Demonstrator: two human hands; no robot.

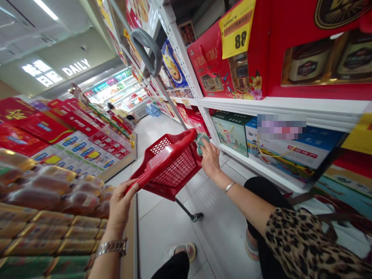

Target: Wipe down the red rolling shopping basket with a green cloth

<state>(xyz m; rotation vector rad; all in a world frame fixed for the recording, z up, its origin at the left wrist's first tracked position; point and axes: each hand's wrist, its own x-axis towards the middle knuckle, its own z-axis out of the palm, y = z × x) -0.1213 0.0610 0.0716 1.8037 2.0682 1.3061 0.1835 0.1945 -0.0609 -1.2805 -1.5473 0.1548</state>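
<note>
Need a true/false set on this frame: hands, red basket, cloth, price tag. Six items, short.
1. The left hand grips the rim of the red basket. True.
2. The right hand holds a green cloth against the basket's far rim. True.
3. The basket is full of groceries. False: nothing shows inside it.
4. The basket stands level. False: it is steeply tilted.
5. The yellow tag reads 88. True.
6. The left wrist is bare. False: it wears a metal watch.
</note>
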